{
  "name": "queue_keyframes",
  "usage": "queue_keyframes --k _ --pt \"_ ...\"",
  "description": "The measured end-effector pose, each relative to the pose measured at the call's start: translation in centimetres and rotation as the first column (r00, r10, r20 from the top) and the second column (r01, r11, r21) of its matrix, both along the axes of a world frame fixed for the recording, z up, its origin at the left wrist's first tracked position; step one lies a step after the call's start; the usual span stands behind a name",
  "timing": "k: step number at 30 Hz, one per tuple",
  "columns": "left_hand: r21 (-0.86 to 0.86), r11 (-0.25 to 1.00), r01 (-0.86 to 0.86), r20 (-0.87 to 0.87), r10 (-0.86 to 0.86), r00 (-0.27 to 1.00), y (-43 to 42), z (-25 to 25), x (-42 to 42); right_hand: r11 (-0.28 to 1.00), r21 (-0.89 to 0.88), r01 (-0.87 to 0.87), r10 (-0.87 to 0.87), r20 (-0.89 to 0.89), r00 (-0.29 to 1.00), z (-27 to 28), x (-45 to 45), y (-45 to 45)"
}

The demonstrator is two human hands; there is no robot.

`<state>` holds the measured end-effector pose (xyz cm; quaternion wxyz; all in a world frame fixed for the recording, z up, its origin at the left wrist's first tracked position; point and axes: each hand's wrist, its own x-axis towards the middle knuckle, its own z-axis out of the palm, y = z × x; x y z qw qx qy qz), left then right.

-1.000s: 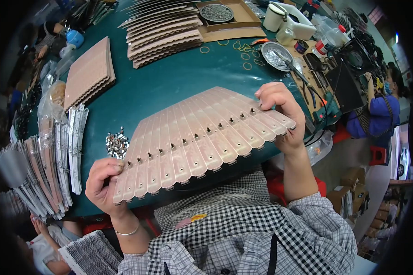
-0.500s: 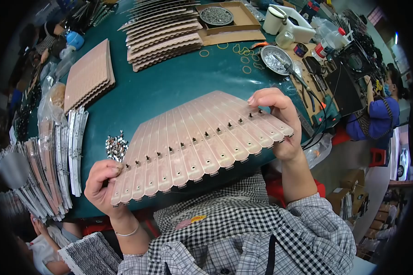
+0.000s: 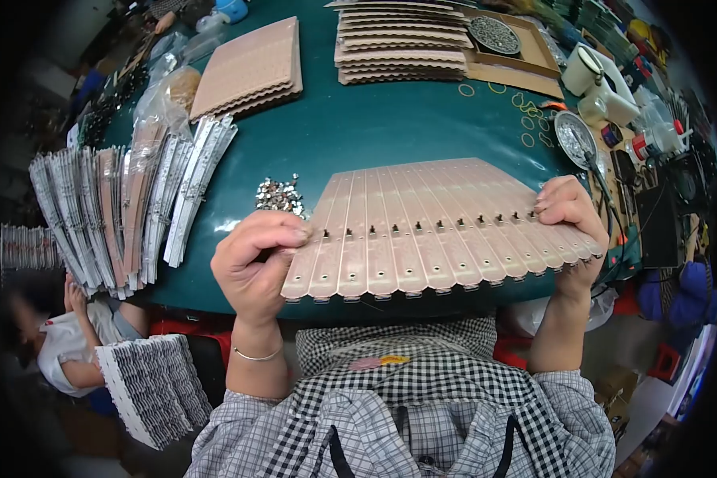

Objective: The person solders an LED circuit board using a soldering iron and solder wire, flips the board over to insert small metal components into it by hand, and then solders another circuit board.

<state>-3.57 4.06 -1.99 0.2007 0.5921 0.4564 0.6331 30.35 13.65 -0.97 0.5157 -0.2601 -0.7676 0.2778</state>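
Observation:
A pinkish panel of joined strips (image 3: 422, 215) with a scalloped near edge spans the space between my hands, over the front of the green table. A row of small dark upright pins runs across it, with holes nearer the edge. My left hand (image 3: 259, 259) pinches its left end, thumb and fingers closed on the rim. At the right end, my right hand (image 3: 572, 227) grips it with fingers on top; the thumb is mostly hidden underneath. Just beyond my left hand lies a small heap of shiny metal pieces (image 3: 279, 196).
Stacked pink panels (image 3: 251, 68) and a taller pile (image 3: 402, 48) stand at the back of the green table (image 3: 334, 127). Bundled strips (image 3: 135, 211) fill the left side. A cardboard tray (image 3: 534, 52), rubber bands (image 3: 528, 123) and a metal dish (image 3: 575, 135) sit right. Another person (image 3: 72, 342) is at lower left.
My view has turned, so the table things appear shifted right. The panel, tilted up to the right before, is now nearly level across the view. Both hands keep their hold on its ends.

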Motion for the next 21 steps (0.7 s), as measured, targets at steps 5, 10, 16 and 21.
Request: queue_keyframes --k 5,10,16,21 --pt "0.020 0.998 0.068 -0.046 -0.067 0.997 0.3 -0.4 -0.6 0.996 -0.087 -0.020 0.014 -0.079 0.997 -0.6 -0.2 -0.4" --pt "0.047 0.980 0.196 -0.124 -0.189 0.974 1.1 0.5 -0.6 0.995 -0.099 0.026 -0.036 -0.096 0.995 -0.4 -0.7 -0.6" --pt "0.056 0.947 0.315 -0.175 -0.302 0.937 2.1 1.2 -0.7 0.995 -0.091 0.037 -0.040 -0.039 0.998 -0.1 -0.5 -0.6" --pt "-0.009 0.955 0.297 -0.494 -0.262 0.829 3.1 3.5 -0.8 0.985 -0.106 -0.133 0.134 0.005 0.991 0.4 -0.1 0.5"
